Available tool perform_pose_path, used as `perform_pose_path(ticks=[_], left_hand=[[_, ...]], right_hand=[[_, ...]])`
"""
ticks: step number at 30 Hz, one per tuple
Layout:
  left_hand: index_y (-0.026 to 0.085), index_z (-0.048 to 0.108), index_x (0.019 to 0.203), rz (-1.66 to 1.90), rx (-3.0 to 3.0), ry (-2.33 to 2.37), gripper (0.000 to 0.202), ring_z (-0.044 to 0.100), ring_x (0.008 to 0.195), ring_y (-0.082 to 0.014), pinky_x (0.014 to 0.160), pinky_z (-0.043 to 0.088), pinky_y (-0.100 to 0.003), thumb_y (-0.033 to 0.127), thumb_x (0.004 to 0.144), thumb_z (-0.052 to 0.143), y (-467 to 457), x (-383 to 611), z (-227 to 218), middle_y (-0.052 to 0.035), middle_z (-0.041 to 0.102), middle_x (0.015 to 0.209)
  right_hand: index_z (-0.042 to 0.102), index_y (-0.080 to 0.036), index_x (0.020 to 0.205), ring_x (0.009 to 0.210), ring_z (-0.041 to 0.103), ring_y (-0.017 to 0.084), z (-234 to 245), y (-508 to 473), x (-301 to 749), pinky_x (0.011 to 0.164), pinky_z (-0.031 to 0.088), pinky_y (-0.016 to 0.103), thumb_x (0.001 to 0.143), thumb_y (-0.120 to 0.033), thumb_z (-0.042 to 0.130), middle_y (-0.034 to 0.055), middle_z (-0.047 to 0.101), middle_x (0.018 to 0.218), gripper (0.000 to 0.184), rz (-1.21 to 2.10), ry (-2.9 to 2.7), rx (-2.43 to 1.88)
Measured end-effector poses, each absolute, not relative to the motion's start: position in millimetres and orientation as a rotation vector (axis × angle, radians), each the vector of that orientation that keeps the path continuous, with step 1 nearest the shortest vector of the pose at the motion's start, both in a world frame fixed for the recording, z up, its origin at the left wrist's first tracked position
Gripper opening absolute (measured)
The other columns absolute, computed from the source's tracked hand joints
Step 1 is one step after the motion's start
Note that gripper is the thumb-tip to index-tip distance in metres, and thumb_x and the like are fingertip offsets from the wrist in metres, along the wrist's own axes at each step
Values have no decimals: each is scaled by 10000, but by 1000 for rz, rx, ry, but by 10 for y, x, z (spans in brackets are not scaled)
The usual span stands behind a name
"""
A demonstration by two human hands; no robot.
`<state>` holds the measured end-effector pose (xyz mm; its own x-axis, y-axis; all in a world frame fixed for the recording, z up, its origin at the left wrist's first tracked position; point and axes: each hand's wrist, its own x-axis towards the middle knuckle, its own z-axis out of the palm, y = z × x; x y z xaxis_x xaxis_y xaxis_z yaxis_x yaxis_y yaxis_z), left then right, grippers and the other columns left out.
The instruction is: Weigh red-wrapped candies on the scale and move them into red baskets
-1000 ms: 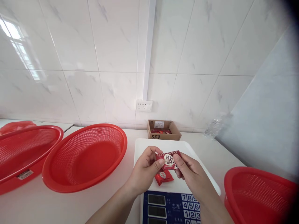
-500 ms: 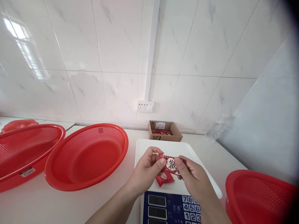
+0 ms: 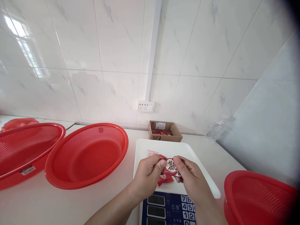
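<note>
My left hand (image 3: 148, 175) and my right hand (image 3: 193, 176) pinch a small red candy packet (image 3: 170, 168) between them, thumbs on its front. Large dark characters on a pale round patch face me. The packet is over the white pan (image 3: 142, 147) of a digital scale. Below and behind it another red packet (image 3: 164, 180) rests on the pan, partly covered by my hands. A pale pink-edged wrapper (image 3: 152, 152) shows beside my left fingers. Nearer me is the scale's blue panel (image 3: 172, 207), with displays and number keys, partly hidden by my right forearm.
A red colander basket (image 3: 93, 156) stands left of the scale, with another basket (image 3: 28, 150) farther left. A third red basket (image 3: 257, 193) is on the right. Behind the scale sits a small cardboard box (image 3: 165, 137) containing red packets. Clear plastic (image 3: 217, 129) lies by the wall.
My hands have shifted slightly, and the packet between them looks more crumpled, its top lettering out of sight. The pink-edged wrapper now shows behind my left hand.
</note>
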<state>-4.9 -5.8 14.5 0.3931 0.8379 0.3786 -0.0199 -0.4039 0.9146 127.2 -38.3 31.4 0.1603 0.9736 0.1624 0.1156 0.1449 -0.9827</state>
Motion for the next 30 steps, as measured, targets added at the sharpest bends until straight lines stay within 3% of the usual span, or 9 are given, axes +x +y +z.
perform_pose_path(ticks=[4, 9, 17, 24, 30], left_hand=[[191, 414, 637, 1028, 1514, 700, 455, 352, 538, -96, 526, 307, -225, 590, 854, 393, -19, -43, 168, 47, 399, 564], [187, 440, 669, 1056, 1442, 750, 448, 392, 564, -98, 557, 344, -229, 609, 820, 445, 3, -34, 179, 46, 432, 586], [176, 543, 814, 1158, 1358, 689, 318, 498, 683, -117, 644, 408, -241, 494, 805, 559, 3, -34, 201, 6, 537, 743], [167, 573, 818, 1163, 1298, 703, 278, 486, 689, -115, 645, 389, -243, 442, 786, 602, 43, -35, 144, -3, 560, 761], [167, 566, 764, 1170, 1225, 664, 292, 471, 682, -113, 654, 379, -243, 445, 739, 651, 43, -31, 140, 3, 561, 733]], right_hand=[[481, -191, 590, 476, 374, 90, 325, -392, 1238, 446, 328, 223, 788, -598, 490, -34, 445, 513, 452, 885, -1240, -1252], [449, -208, 600, 504, 422, 112, 317, -370, 1275, 481, 351, 230, 822, -604, 416, -33, 461, 525, 455, 685, -1353, -1429], [499, -214, 646, 533, 437, 119, 316, -337, 1380, 489, 370, 216, 851, -533, 423, -38, 457, 550, 386, 522, -1539, -1469], [641, -225, 856, 763, 615, 158, 313, -319, 1375, 659, 479, 221, 840, -471, 483, 18, 687, 843, 293, 547, -1509, -1407], [617, -212, 798, 730, 599, 177, 309, -336, 1382, 587, 454, 248, 853, -495, 449, 33, 666, 779, 333, 536, -1561, -1438]])
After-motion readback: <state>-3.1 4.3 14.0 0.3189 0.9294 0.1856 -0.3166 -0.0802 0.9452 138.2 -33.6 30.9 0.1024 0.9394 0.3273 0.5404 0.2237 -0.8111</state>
